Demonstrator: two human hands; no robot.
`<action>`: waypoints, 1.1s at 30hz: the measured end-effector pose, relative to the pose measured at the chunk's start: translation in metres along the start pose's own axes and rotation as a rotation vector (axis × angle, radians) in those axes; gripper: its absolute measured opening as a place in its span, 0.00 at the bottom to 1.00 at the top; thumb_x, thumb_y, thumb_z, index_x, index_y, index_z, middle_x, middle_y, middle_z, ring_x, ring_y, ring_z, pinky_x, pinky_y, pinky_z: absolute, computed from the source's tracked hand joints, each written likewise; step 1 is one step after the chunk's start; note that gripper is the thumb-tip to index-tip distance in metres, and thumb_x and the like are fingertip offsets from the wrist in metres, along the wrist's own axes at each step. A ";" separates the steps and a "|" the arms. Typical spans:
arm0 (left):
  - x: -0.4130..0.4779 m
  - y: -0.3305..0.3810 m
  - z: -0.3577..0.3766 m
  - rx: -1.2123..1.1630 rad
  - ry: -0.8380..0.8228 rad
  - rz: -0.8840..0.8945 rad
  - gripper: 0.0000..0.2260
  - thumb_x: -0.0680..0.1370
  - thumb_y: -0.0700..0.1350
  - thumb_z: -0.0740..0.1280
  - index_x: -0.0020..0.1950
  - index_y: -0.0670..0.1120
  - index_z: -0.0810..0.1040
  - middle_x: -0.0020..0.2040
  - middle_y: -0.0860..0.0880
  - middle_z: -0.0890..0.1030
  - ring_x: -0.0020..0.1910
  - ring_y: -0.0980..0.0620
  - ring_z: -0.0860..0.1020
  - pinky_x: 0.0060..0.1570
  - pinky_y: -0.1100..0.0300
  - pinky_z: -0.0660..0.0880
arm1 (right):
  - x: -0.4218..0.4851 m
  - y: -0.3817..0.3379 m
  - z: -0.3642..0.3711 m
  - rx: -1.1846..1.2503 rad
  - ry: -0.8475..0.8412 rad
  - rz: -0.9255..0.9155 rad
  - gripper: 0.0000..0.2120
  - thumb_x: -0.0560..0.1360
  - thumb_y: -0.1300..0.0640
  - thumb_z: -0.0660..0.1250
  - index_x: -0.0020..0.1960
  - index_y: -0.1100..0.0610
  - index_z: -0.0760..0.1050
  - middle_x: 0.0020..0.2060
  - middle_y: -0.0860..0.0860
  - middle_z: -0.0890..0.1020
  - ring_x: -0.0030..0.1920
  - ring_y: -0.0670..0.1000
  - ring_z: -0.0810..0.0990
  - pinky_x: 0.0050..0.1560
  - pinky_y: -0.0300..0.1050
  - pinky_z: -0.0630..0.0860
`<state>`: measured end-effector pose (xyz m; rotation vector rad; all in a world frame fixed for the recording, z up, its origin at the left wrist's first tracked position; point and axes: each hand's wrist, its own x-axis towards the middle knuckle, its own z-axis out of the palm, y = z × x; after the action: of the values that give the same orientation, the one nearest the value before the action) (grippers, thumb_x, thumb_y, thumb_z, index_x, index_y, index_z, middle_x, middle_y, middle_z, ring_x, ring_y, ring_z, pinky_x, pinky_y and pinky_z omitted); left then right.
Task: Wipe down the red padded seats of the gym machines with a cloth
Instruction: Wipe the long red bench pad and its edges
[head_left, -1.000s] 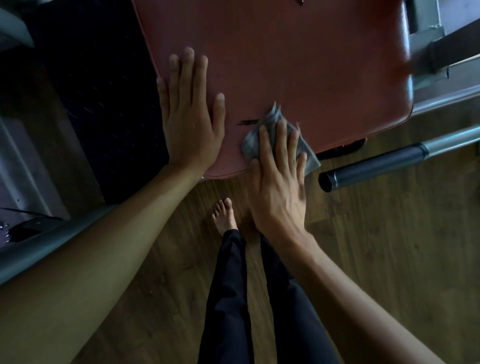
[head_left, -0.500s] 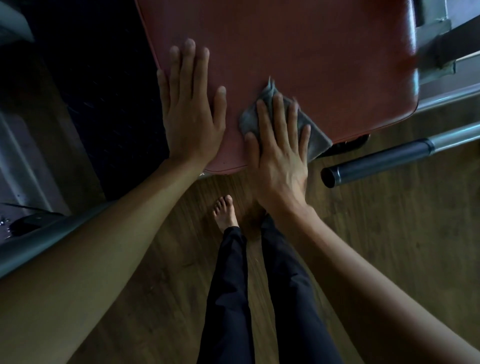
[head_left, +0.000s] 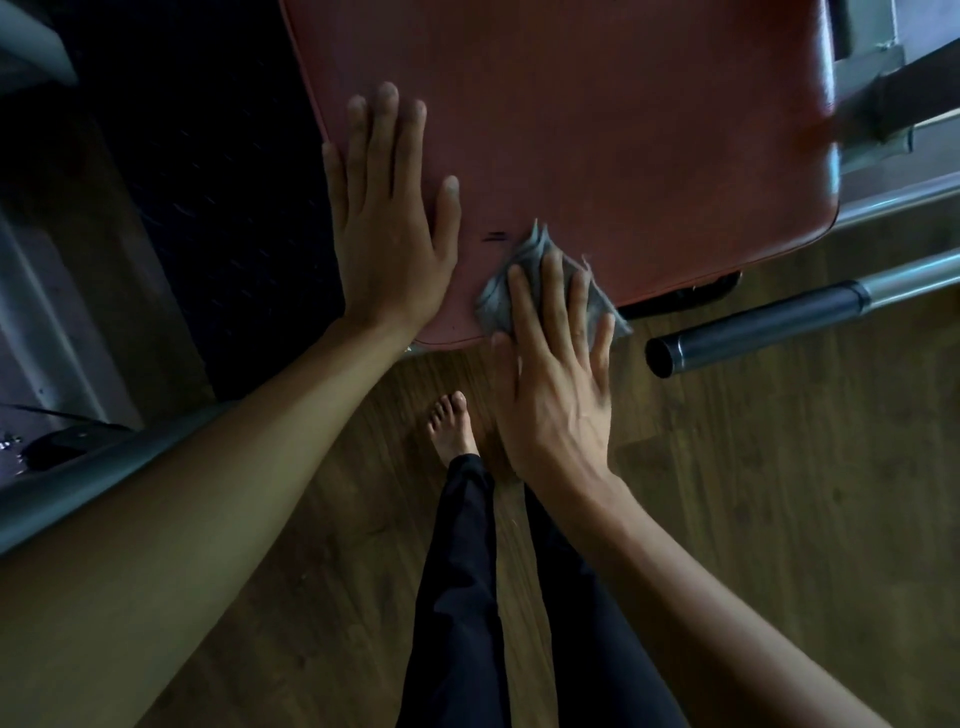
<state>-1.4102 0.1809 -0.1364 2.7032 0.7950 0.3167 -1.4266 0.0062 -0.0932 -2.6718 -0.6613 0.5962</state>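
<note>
Under my right hand (head_left: 558, 374) lies the grey cloth (head_left: 540, 291), bunched and pressed flat against the near edge of the red padded seat (head_left: 623, 145). I am not clenching it — my fingers (head_left: 524, 301) are spread wide over the top of it, so the palm's weight pins it to the vinyl and I can slide it without it rolling up. The heel of that hand hangs off the seat edge, past the rim, which tells me I am working the front lip of the pad, the part most touched and easiest to miss.

Just beside the cloth, toward my thumb side, there is a small dark mark (head_left: 493, 237) on the seat surface; it sits between my two hands. Whether it is dirt or a scuff in the cover I cannot tell.

My left hand (head_left: 392, 234) is open and empty, laid flat on the seat's corner, fingers together and pointing away from me. I judge it is there to brace me as I lean over and to steady the pad against the push of the wiping hand.

Beyond my right little finger, a dark-gripped metal bar (head_left: 753, 325) juts out below the seat edge — close enough that a wide sweep that way could knock my knuckles on it. Below both hands is wood-pattern floor (head_left: 779, 519), with my bare foot (head_left: 452, 426) planted near the seat's edge.

Most of the red surface ahead of my fingertips looks not yet covered by this stroke.
</note>
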 end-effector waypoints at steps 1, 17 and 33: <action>0.000 0.000 0.000 -0.003 0.000 0.000 0.25 0.85 0.53 0.53 0.79 0.41 0.62 0.79 0.41 0.61 0.80 0.40 0.56 0.78 0.43 0.50 | -0.001 0.001 0.001 -0.006 -0.004 0.002 0.25 0.85 0.50 0.51 0.81 0.50 0.52 0.81 0.50 0.47 0.80 0.53 0.41 0.79 0.57 0.41; 0.003 -0.013 0.001 -0.134 0.010 0.037 0.21 0.86 0.46 0.53 0.78 0.43 0.65 0.79 0.41 0.63 0.79 0.40 0.58 0.78 0.43 0.48 | 0.027 -0.012 -0.003 0.049 -0.020 -0.015 0.25 0.85 0.46 0.49 0.81 0.47 0.50 0.81 0.50 0.45 0.80 0.51 0.38 0.78 0.54 0.36; 0.003 -0.014 0.001 -0.198 0.017 0.037 0.20 0.85 0.44 0.55 0.77 0.41 0.66 0.78 0.40 0.65 0.78 0.38 0.59 0.77 0.43 0.49 | 0.037 -0.019 -0.002 0.048 -0.062 -0.017 0.25 0.85 0.45 0.47 0.81 0.46 0.49 0.81 0.49 0.44 0.79 0.51 0.37 0.76 0.52 0.33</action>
<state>-1.4144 0.1929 -0.1420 2.5352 0.6804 0.4049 -1.4028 0.0401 -0.0952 -2.6100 -0.6778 0.6837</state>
